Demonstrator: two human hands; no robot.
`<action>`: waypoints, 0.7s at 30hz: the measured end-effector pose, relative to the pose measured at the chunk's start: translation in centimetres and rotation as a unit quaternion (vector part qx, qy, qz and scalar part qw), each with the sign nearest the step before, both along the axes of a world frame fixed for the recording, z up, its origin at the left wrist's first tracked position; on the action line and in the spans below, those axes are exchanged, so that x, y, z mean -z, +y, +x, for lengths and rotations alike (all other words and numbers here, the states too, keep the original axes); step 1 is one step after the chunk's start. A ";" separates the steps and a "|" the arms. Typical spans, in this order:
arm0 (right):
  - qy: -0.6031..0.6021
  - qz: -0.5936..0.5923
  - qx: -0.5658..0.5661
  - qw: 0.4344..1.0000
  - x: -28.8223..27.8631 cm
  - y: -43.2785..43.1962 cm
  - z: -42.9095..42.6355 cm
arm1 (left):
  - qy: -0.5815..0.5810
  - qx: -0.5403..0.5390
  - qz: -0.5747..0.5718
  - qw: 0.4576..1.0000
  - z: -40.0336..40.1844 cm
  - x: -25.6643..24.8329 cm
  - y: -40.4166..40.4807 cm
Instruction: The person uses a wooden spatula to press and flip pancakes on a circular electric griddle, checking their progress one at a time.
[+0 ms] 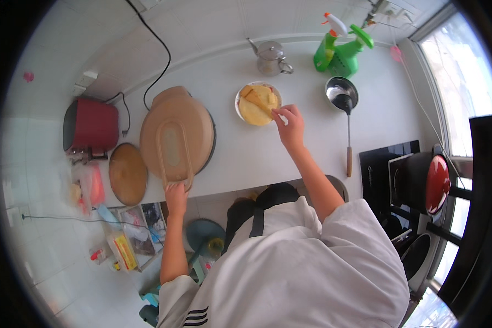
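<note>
My left hand (pixel 176 199) grips the end of the looped handle on the lid of a tan electric griddle (pixel 200 135). The lid appears lowered onto the base, whose dark rim shows along the right side. Over on the right, my right hand (pixel 292 125) pinches the near end of a flat wooden utensil (pixel 255 99), possibly a spatula. That utensil lies across yellow flatbreads (pixel 254 115) on a patterned plate (pixel 237 104). Folded or rolled pieces rest at the right of the pile.
Behind the plate stands a metal teapot (pixel 270 59), with green spray bottles (pixel 342 57) farther right. A ladle (pixel 348 135) rests in a metal bowl (pixel 336 84). A red appliance (pixel 94 125) and round brown board (pixel 127 174) sit left; a cooktop (pixel 371 172) is right.
</note>
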State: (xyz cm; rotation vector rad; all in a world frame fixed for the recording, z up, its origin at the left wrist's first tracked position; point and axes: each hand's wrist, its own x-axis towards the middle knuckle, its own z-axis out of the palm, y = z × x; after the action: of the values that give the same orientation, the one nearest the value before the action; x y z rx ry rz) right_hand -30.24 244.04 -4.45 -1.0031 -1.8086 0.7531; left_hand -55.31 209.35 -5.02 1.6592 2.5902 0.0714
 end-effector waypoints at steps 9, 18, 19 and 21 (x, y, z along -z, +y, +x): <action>0.110 0.101 -0.096 0.984 -17.9 -13.5 14.8 | 0.041 0.008 0.053 0.998 -2.1 3.6 -0.5; 0.200 0.024 0.059 0.978 -22.0 -31.2 29.0 | -0.019 -0.059 0.250 0.966 8.4 -1.8 2.3; 0.202 0.033 0.082 0.976 -22.5 -33.0 30.4 | -0.173 -0.083 0.389 0.901 12.6 -4.7 2.9; 0.359 -0.222 -0.157 0.893 -23.5 -36.7 34.1 | -0.527 -0.012 0.365 0.767 25.1 -10.3 3.8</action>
State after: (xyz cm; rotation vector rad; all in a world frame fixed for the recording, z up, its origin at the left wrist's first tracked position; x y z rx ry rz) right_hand 3.83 207.32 19.01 -0.5687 -1.1643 1.5564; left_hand -30.19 213.18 5.30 1.0848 1.6866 1.6425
